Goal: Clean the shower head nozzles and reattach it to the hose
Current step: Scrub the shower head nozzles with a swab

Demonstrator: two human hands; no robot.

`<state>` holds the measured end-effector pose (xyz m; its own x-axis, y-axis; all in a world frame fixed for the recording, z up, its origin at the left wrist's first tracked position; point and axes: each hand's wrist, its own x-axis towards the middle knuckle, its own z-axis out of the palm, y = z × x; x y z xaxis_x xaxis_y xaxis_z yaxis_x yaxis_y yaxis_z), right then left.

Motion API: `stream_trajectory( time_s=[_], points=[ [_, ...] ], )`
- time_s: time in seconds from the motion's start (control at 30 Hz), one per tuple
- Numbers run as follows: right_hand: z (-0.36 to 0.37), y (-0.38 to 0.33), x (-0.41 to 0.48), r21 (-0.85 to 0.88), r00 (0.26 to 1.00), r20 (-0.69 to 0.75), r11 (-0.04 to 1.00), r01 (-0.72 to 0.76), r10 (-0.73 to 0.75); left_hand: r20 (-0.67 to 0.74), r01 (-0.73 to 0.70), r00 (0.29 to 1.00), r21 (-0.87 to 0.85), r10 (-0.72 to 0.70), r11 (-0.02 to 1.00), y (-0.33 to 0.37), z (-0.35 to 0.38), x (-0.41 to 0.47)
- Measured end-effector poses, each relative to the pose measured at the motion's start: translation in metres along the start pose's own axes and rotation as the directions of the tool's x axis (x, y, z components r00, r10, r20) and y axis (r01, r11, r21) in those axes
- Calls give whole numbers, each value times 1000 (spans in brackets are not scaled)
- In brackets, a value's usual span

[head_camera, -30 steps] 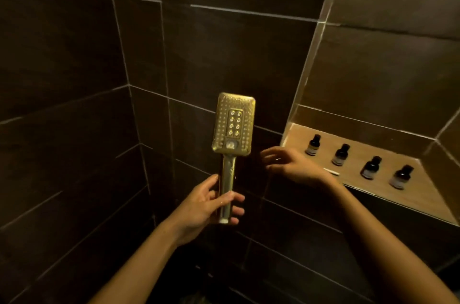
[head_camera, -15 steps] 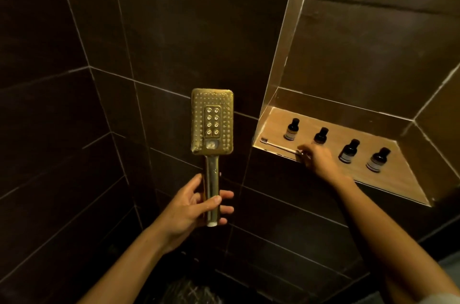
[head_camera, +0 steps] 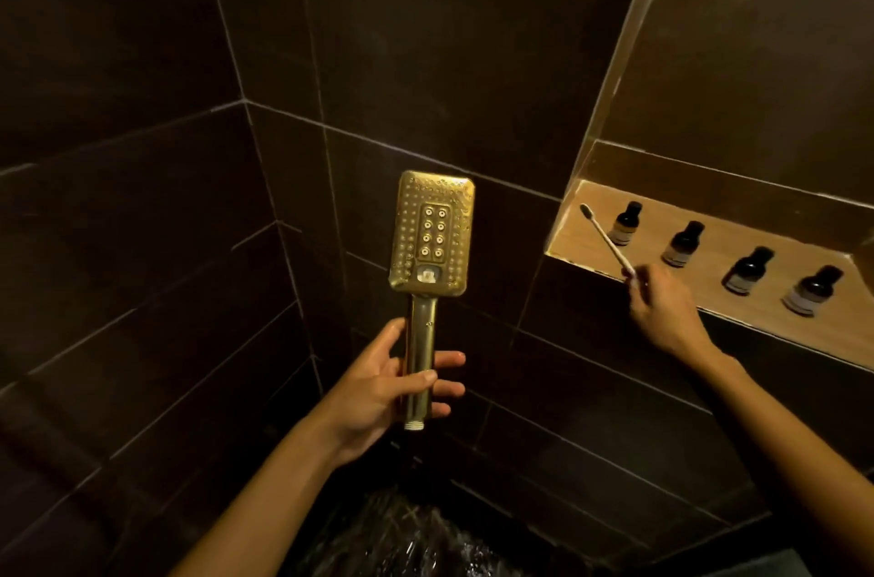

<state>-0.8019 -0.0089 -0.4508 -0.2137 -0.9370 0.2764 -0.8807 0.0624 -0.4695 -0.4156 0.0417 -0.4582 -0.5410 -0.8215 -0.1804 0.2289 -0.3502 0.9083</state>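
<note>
Low in the middle of the frame, the left hand (head_camera: 378,392) curls its fingers round the handle of the shower head (head_camera: 431,233). The shower head stands up straight, holes facing out, its screw end bare. It looks hard, wet and slippery, so the handle is the best place to hold. At middle right, the right hand (head_camera: 662,311) pinches a brush (head_camera: 607,240). Behind, 4 bottles (head_camera: 683,243) stand on a shelf (head_camera: 567,240).

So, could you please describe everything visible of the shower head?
The shower head is gold-coloured, apparently metal, a rounded rectangle facing the camera: small nozzles surround eight larger ones, with a pale button below. The left hand grips its handle, holding it upright; the threaded bottom end is bare, no hose attached.
</note>
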Motion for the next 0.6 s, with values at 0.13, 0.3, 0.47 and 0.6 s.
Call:
stream_trajectory(
  time_s=[0.13, 0.3, 0.47, 0.6],
  points=[
    [20, -64, -39, 256, 1000, 2, 966, 22, -24, -81, -28, 996, 36, 30, 999, -7, -22, -17],
    [45, -154, -79, 465, 975, 131, 880, 100, -181, -242, -29, 968, 139, 62, 990, -13, -48, -42],
    [81, -222, -110, 531, 904, 187, 814, 236, -384, -403, 36, 913, 248, 69, 968, -30, -84, -82],
    [112, -262, -123, 470, 813, 259, 804, 365, -521, -523, 76, 847, 288, 91, 955, -39, -111, -116]
  ],
)
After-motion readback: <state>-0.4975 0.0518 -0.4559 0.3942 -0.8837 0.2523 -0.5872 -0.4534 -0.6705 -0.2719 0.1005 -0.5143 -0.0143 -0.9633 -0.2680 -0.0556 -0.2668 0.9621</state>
